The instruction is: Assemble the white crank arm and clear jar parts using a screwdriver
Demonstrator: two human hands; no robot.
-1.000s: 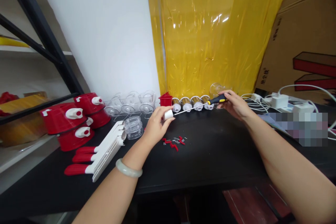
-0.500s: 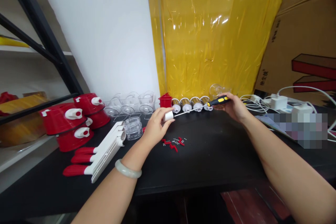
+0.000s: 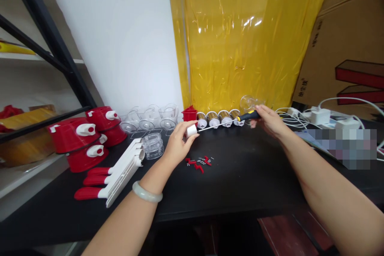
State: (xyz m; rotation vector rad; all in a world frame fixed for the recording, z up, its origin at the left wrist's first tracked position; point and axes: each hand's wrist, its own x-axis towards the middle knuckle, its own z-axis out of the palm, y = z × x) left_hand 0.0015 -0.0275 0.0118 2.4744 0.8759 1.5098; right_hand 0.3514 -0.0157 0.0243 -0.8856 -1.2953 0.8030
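Note:
Between the thumb and fingers of my left hand [image 3: 179, 142] is a small white cylindrical part [image 3: 191, 130]. My right hand [image 3: 268, 121] grips a screwdriver [image 3: 246, 116] by its black and yellow handle. The long metal shaft slants down to the left, its tip at the white part; whether it sits in a screw I cannot tell. Below, on the black table [image 3: 234, 184], lie several small red crank-shaped pieces [image 3: 199, 167] and loose screws [image 3: 201, 160]. Behind the shaft stands a row of grater drums [image 3: 213, 119] with white ends.
On the left are stacked red bases with white knobs [image 3: 78, 136], white parts with red handles [image 3: 120, 174] and clear plastic pieces [image 3: 153, 146]. Clear hoppers [image 3: 147, 119] and a red part [image 3: 189, 113] line the back. White chargers with cables [image 3: 320, 116] lie right, before a cardboard box [image 3: 345, 44].
The right hand's fingers have shifted slightly around the screwdriver handle. Both hands otherwise stay nearly in place, with the shaft still at the white part.

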